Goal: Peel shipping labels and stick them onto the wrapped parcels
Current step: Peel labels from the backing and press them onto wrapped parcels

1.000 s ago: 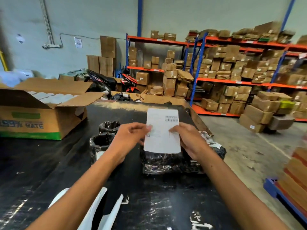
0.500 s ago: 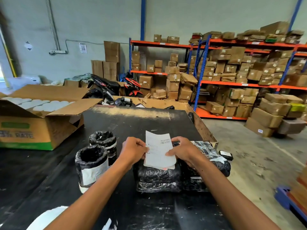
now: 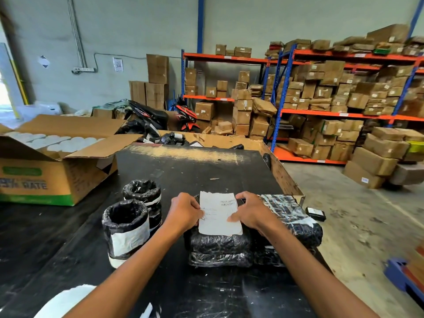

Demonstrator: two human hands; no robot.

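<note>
A white shipping label [image 3: 218, 214] lies on top of a black plastic-wrapped parcel [image 3: 220, 249] in the middle of the black table [image 3: 183, 171]. My left hand [image 3: 183, 212] pinches the label's left edge, and my right hand [image 3: 252, 212] presses its right edge with the thumb on the paper. A second wrapped parcel [image 3: 291, 216] with clear tape lies just right of it. Two round black-wrapped parcels stand to the left, the near one [image 3: 126, 228] with a white label band, the far one [image 3: 143, 193] behind it.
An open cardboard box [image 3: 57, 161] with white rolls sits at the table's left. A small black device [image 3: 315, 213] rests at the right table edge. White sheets [image 3: 66, 301] lie near the bottom left. Shelves with cartons [image 3: 332, 99] and a motorbike [image 3: 156, 118] stand beyond.
The label has come down from held upright in front of me to lying flat on the wrapped parcel. Both hands have lowered with it.
</note>
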